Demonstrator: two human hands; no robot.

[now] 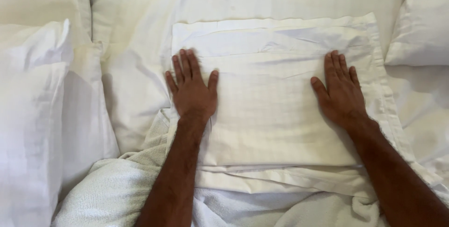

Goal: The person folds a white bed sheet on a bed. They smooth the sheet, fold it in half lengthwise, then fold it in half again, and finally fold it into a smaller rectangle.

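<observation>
Left hand and right hand, both flat with fingers spread, press a white pillowcase on the bed sheet; it apparently contains a pillow. Towel below.

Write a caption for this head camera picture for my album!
Left hand and right hand press flat on a folded white pillowcase on a bed.

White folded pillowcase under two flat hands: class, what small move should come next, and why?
Probably sweep both palms outward. The left hand and right hand lie flat, fingers spread, on the white folded pillowcase, and creases show across its upper band near the fingertips, so smoothing toward the edges would likely flatten them.
</observation>
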